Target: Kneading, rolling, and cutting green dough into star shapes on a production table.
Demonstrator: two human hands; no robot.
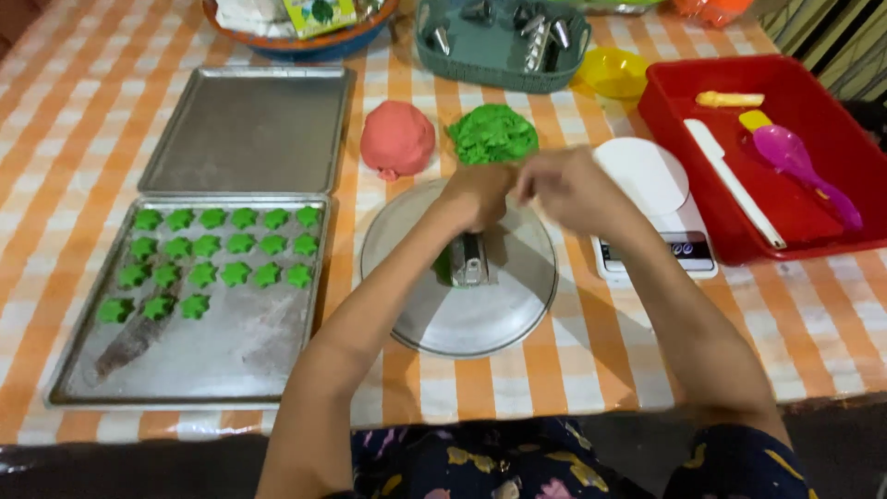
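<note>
While the dull steel tray (185, 365) holds rows of green star cookies (217, 259), the round metal plate (462, 319) serves as a work surface. Above it, the left hand (476, 196) is clamped on a ridged metal press (469, 259); the right hand (565, 189) hovers loosely curled beside soft green dough (492, 134).

Both arms bare, no sleeves, no rings or watch I can spot. Dark floral-print clothing (480, 467) below.
</note>
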